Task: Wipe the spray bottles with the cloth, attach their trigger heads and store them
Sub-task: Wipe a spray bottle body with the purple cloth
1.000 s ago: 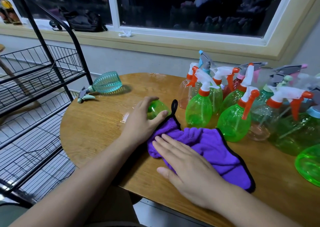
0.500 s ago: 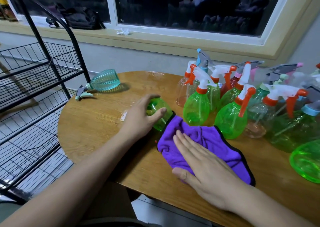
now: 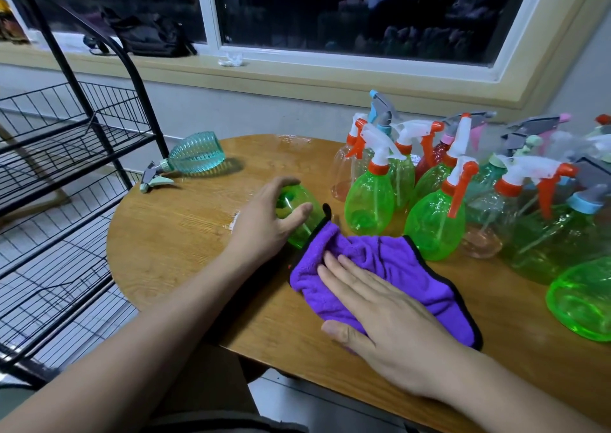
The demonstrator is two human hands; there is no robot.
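A green bottle (image 3: 302, 216) without a trigger head lies on its side on the round wooden table (image 3: 185, 230). My left hand (image 3: 264, 221) grips it with thumb and fingers curled round it. A purple cloth (image 3: 390, 267) with black edging lies against the bottle. My right hand (image 3: 386, 313) presses flat on the cloth with straight fingers. Several green, clear and red spray bottles (image 3: 370, 197) with trigger heads stand at the back right. A teal ribbed spray bottle (image 3: 195, 156) lies on its side at the table's far left.
A black wire rack (image 3: 69, 154) with several shelves stands left of the table. Another green bottle (image 3: 582, 300) without a head lies at the right edge. A dark bag (image 3: 148, 39) rests on the window sill behind. A wet patch shines on the table near my left hand.
My right hand has slid the cloth to the right and back toward the bottle, bunching it. My left hand has turned the green bottle so more of it shows.
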